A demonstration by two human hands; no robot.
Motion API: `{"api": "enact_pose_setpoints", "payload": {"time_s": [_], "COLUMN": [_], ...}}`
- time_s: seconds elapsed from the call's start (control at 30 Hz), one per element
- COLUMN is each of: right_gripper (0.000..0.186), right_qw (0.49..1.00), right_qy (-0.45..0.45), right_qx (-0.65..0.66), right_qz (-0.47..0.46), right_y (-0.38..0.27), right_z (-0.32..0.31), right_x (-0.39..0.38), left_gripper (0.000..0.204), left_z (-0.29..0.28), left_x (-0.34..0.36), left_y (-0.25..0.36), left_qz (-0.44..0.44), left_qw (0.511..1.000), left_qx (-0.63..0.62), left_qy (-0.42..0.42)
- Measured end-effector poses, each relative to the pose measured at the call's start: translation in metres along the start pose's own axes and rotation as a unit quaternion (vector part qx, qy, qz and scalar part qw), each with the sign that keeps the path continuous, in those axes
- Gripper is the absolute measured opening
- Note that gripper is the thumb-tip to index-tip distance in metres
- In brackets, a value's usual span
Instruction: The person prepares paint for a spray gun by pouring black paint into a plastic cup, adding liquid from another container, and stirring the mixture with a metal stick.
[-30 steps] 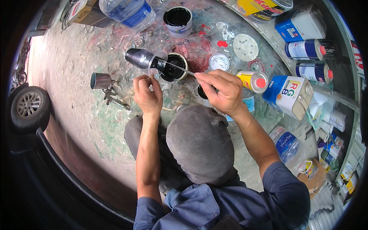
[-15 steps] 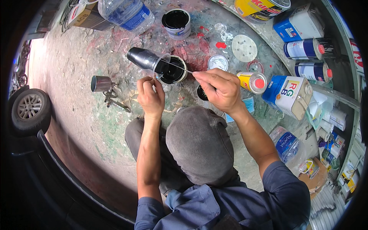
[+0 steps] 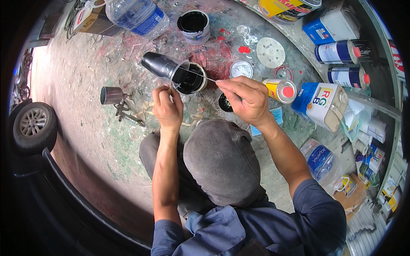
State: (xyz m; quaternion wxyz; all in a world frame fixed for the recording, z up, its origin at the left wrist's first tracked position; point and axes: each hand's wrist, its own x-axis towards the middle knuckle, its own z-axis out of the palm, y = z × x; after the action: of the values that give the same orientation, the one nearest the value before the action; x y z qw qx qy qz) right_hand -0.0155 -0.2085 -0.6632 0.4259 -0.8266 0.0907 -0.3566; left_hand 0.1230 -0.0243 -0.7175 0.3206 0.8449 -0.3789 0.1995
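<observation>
My left hand (image 3: 168,107) is closed on the rim of a clear ribbed plastic cup (image 3: 159,66). The cup lies tilted, its mouth toward the right, and dark liquid shows through its walls. A thin metal-looking stick (image 3: 203,77) is pinched in my right hand (image 3: 244,97), and its far end reaches into the cup's mouth. Just beyond and below the mouth stands an open tub (image 3: 204,87) of black paint. Whether liquid runs from the cup into it, I cannot tell.
A spray gun (image 3: 117,100) stands at left. Another black paint tub (image 3: 198,38) and a water jug (image 3: 139,17) are farther off. Right of my hand are a yellow can (image 3: 277,90), a blue-white tin (image 3: 322,102) and several bottles. A small dark pot (image 3: 224,103) sits near my right fingers.
Both hands keep their grip on the cup and stick, almost still. The surroundings shift slightly in the picture.
</observation>
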Motion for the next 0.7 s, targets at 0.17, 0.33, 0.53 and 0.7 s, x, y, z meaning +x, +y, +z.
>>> {"api": "enact_pose_setpoints", "payload": {"time_s": [0.17, 0.33, 0.53, 0.7], "right_gripper": [0.024, 0.021, 0.019, 0.017], "right_qw": [1.000, 0.999, 0.994, 0.990], "right_qy": [-0.003, -0.001, 0.012, 0.037], "right_qx": [-0.003, 0.021, 0.053, 0.063], "right_qz": [0.000, 0.033, 0.095, 0.118], "right_y": [0.000, 0.000, -0.003, -0.009], "right_z": [-0.003, -0.004, -0.024, -0.041], "right_x": [-0.001, -0.005, -0.010, -0.019], "left_gripper": [0.016, 0.015, 0.019, 0.020], "left_z": [0.000, 0.001, -0.007, -0.012], "left_x": [-0.001, 0.000, 0.010, 0.012], "left_y": [0.001, 0.003, 0.002, -0.004], "left_qz": [-0.007, -0.059, -0.175, -0.222], "left_qw": [1.000, 0.997, 0.980, 0.962], "left_qx": [0.005, -0.043, -0.097, -0.156], "left_qy": [-0.009, 0.002, 0.001, -0.010]}}
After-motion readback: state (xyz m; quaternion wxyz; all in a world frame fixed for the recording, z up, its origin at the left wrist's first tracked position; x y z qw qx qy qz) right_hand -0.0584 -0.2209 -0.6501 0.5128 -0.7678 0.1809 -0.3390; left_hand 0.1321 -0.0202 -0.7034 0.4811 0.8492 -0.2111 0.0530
